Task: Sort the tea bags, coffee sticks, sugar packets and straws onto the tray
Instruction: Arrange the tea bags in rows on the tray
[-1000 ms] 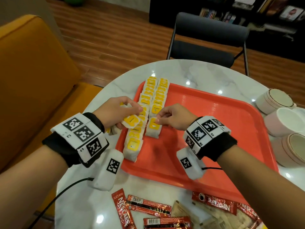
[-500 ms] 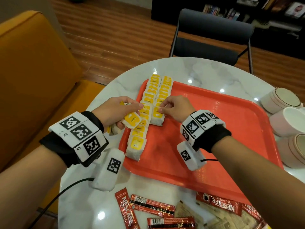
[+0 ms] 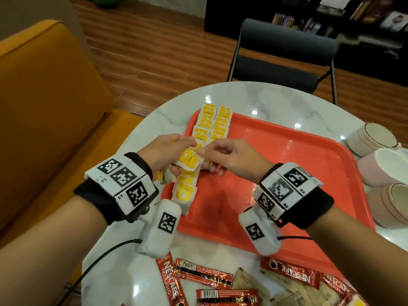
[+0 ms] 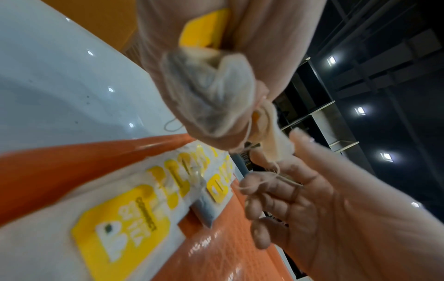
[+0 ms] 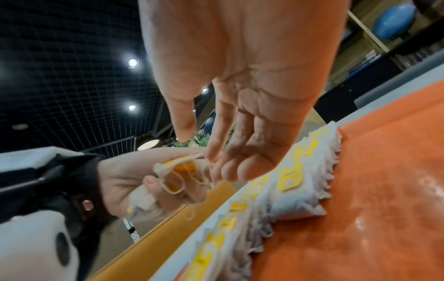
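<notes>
The left hand (image 3: pixel 164 152) is held just above the near left edge of the orange tray (image 3: pixel 287 173), its fingers curled round a small bunch of tea bags (image 3: pixel 188 161). The topmost of these shows a yellow tag with small dark lettering too blurred to read in full. In the left wrist view the gauzy white pouches are bunched in the palm with their strings hanging loose.

The right hand (image 3: pixel 229 156) meets the left over the tray. Its thumb and forefinger tips are brought together at the edge of the held bunch, and in the right wrist view they appear to pinch a string or tag edge there; the other fingers curl loosely below.

Two rows of tea bags (image 3: pixel 212 127) lie overlapped along the left side of the tray, running from the far corner toward the hands. Their yellow tags carry a word that reads partly as "CONNECT". The nearest bag of the left row (image 3: pixel 184 193) lies at the tray's near left rim.

On the marble table (image 3: pixel 254 96), in front of the tray, lie red coffee sticks (image 3: pixel 203 274) printed "NESCAFE CLASSIC" in white, some showing barcodes. Among them lie brown paper packets (image 3: pixel 265 286); their print is not legible.

Three pale cups (image 3: pixel 375 138) stand on the table just beyond the tray's right rim. A dark folding chair (image 3: pixel 284 49) stands behind the table and an orange sofa (image 3: pixel 44 107) to the left.
</notes>
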